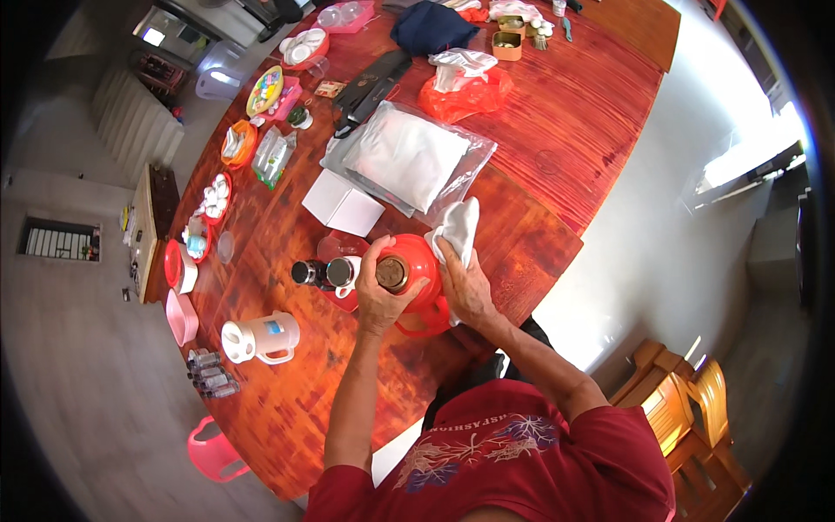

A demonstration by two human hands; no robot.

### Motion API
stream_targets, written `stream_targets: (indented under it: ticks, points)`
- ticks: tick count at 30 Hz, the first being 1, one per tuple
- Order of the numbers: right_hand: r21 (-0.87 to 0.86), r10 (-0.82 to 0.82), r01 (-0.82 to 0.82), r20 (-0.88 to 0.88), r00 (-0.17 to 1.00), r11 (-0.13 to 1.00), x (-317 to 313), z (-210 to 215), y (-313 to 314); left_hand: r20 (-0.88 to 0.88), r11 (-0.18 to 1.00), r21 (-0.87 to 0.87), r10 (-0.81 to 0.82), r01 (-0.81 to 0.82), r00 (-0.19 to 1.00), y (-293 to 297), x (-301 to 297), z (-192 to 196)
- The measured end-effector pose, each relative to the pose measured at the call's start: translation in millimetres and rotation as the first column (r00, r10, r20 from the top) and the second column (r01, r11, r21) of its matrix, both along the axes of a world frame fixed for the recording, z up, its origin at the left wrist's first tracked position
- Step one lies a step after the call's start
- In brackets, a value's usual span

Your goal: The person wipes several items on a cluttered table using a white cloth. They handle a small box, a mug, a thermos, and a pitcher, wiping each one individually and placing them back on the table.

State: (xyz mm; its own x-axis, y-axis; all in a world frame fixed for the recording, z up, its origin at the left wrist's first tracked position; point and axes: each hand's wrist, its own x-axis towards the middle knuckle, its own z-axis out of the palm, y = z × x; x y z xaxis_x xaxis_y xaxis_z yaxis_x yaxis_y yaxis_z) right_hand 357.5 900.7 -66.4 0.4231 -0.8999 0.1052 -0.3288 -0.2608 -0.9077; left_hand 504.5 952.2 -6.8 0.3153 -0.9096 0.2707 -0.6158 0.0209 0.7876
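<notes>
A red thermos flask (417, 257) with a brown cork stopper (392, 273) stands at the table's near edge, its red handle towards me. My left hand (379, 296) is curled round its neck, thumb and fingers on either side of the cork. In my right hand (467, 285) is a bunched white cloth (458, 228), pressed against the flask's right side. Part of the cloth hangs below that hand. Just left of the flask are a silver-lidded white cup (342, 272) and a dark bottle with a shiny lid (306, 272).
A white box (342, 204) and a clear bag of white cloth (407, 157) lie beyond the flask. To the left stands a pale jug (261, 338). Several baskets and small bottles line the table's left edge. A wooden chair (687, 409) is at lower right.
</notes>
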Motion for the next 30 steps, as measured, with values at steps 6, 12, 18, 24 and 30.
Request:
stream_targets:
  ticks: [6,12,18,24,30]
  points:
    - [0.044,0.276,-0.272,-0.185,0.943,0.961,-42.3,-4.8,47.4,0.083,0.990,-0.060,0.132,-0.127,0.988,-1.1,-13.7,-7.2]
    - [0.157,-0.050,-0.005,0.347,0.936,0.988,-21.4,31.7,-19.8,-0.076,0.878,-0.097,0.464,-0.470,0.883,-11.6,-45.0,-13.3]
    - [0.054,0.078,-0.073,-0.089,0.993,0.996,0.0,47.4,29.4,-0.193,0.829,-0.044,0.540,-0.557,0.819,-19.0,-50.0,-21.6]
    - [0.016,0.455,-0.459,-0.158,0.876,0.888,-35.6,-12.0,110.0,-0.331,0.858,-0.038,0.473,-0.513,0.816,-21.5,-58.8,-7.4]
    - [0.152,0.212,-0.309,0.451,0.867,0.939,-79.5,40.4,38.2,0.009,0.910,0.029,0.414,-0.414,0.910,-3.0,-48.5,-7.8]
